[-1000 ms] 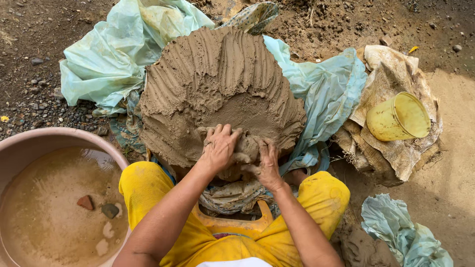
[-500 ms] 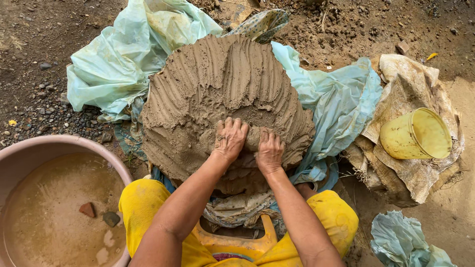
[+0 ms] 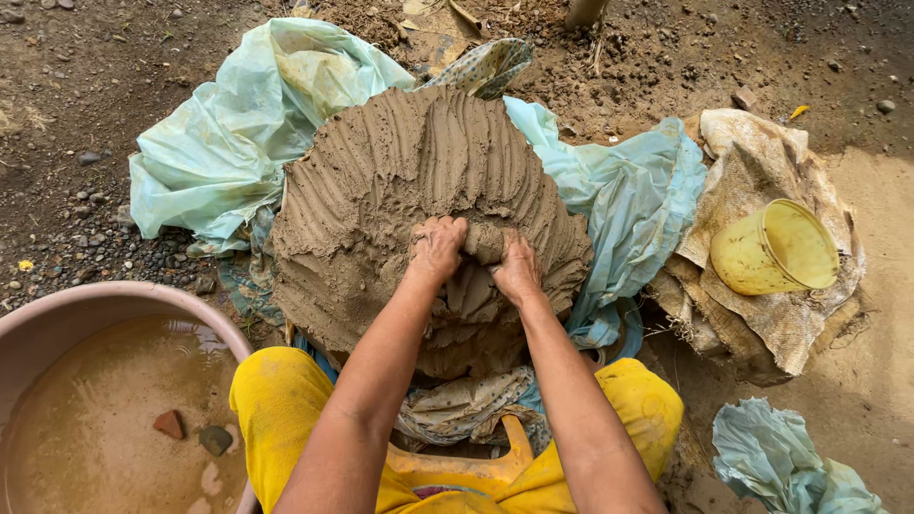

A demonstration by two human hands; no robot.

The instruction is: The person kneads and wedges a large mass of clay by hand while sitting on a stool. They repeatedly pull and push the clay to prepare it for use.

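A big mound of wet brown clay (image 3: pixel 381 181), scored with finger grooves, lies on pale green plastic sheeting (image 3: pixel 219 143) on the dirt ground. Both my hands are dug into its near edge. My left hand (image 3: pixel 436 246) grips a lump of clay with curled fingers. My right hand (image 3: pixel 517 266) presses beside it, fingers sunk in the same lump (image 3: pixel 484 240). My forearms reach over my knees in yellow cloth (image 3: pixel 286 400).
A pink basin (image 3: pixel 57 314) of muddy water with small stones stands at the lower left. A yellow plastic cup (image 3: pixel 776 247) lies on its side on a dirty sack (image 3: pixel 752 162) at right. Crumpled plastic (image 3: pixel 781 457) lies at lower right. Pebbles dot the soil.
My hands have pushed a little farther up into the clay edge, gathering a lump between them. The view has shifted slightly.
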